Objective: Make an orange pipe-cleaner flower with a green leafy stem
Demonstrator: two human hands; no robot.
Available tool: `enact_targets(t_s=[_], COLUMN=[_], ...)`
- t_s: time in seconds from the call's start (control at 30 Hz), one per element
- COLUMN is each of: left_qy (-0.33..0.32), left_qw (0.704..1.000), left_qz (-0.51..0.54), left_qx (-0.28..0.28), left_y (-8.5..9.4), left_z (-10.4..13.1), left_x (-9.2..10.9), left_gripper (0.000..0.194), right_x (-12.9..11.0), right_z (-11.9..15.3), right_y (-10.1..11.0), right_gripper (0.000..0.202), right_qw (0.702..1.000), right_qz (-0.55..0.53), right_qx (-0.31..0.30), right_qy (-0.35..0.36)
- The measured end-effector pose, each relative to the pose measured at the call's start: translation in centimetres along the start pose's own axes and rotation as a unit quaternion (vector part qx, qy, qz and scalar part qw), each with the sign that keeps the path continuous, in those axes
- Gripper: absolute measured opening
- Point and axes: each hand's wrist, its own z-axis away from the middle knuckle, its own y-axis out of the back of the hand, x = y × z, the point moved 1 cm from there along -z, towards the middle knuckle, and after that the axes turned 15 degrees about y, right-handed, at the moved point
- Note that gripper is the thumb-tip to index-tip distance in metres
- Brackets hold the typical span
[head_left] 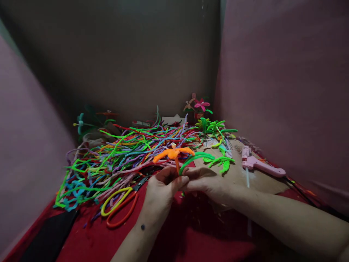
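An orange pipe-cleaner flower [174, 153] with a pale beaded centre stands upright on its stem between my hands. My left hand [163, 187] pinches the stem just below the petals. Beside it, my right hand [203, 180] has its fingers closed at the base of a green curved leaf [199, 155], which arches to the right of the flower. The fingertips of both hands meet at the stem, and its lower part is hidden behind them.
Many coloured pipe cleaners [136, 145] lie heaped behind and left. Scissors [120, 207] with yellow and red handles rest beside my left wrist. A pink glue gun [261, 165] sits on brown cardboard [265, 183] at the right. More flowers [202, 105] stand at the back.
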Motion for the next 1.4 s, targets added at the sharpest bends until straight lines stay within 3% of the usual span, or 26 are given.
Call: enact_targets(t_s=[0.1,0.27,0.4,0.7,0.93,1.03,1.27,1.4], left_qy=[-0.004,-0.026,-0.042,0.022,0.049,0.047,0.064,0.067], left_qw=[1.000,0.999,0.992,0.998,0.988,0.984,0.983,0.975], left_qz=[-0.008,-0.016,-0.103,-0.005,0.057,0.080,0.085,0.111], left_qx=[0.029,0.040,0.057,-0.054,-0.137,-0.153,-0.151,-0.182], left_y=[-0.2,-0.2,0.1,0.3,0.6,0.7,0.6,0.5], left_z=[0.3,0.8,0.8,1.1,0.7,0.8,0.8,1.0], left_x=[0.3,0.3,0.3,1.2,0.4,0.4,0.5,0.5], left_gripper=[0.014,0.013,0.007,0.010,0.023,0.013,0.023,0.015], right_x=[0.5,0.6,0.4,-0.5,0.8,1.2,1.3,1.0], right_z=[-0.3,-0.5,-0.4,0.1,-0.1,-0.1,-0.1,-0.1], right_y=[0.0,-0.2,-0.4,-0.6,-0.1,0.0,0.0,-0.2], right_gripper=[0.018,0.008,0.016,0.018,0.023,0.025,0.016,0.018], right_qw=[1.000,0.999,0.999,0.996,0.986,0.983,0.973,0.969], right_qz=[0.020,-0.032,-0.031,-0.067,-0.130,-0.154,-0.212,-0.230], right_qx=[-0.013,-0.004,-0.026,-0.052,-0.099,-0.103,-0.092,-0.092], right_qy=[0.005,0.020,0.006,0.021,0.010,0.015,-0.013,-0.019])
